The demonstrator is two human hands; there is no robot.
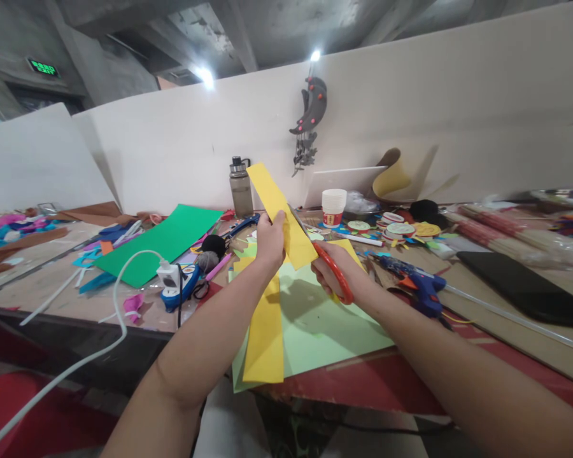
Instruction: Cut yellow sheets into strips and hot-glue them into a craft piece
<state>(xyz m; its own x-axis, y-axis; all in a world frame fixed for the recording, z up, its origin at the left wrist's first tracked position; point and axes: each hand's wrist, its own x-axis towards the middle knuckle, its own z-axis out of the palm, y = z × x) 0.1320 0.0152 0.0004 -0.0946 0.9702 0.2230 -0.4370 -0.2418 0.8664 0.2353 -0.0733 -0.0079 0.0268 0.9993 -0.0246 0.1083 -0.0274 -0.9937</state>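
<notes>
My left hand [270, 240] is closed on a yellow sheet strip [279, 210], holding it up above the table. My right hand [337, 270] grips red-handled scissors [334, 273], whose blades reach into the yellow sheet from the right. Another yellow strip [266, 337] hangs down below my left wrist, over a light green sheet [325, 324] lying on the table's near edge.
A dark green sheet [165, 242] lies to the left, with a white power adapter and cable [168, 275]. A blue glue gun [417, 280], a bottle [241, 187], a paper cup [334, 207], round craft pieces [398, 228] and a black pad [525, 286] crowd the table.
</notes>
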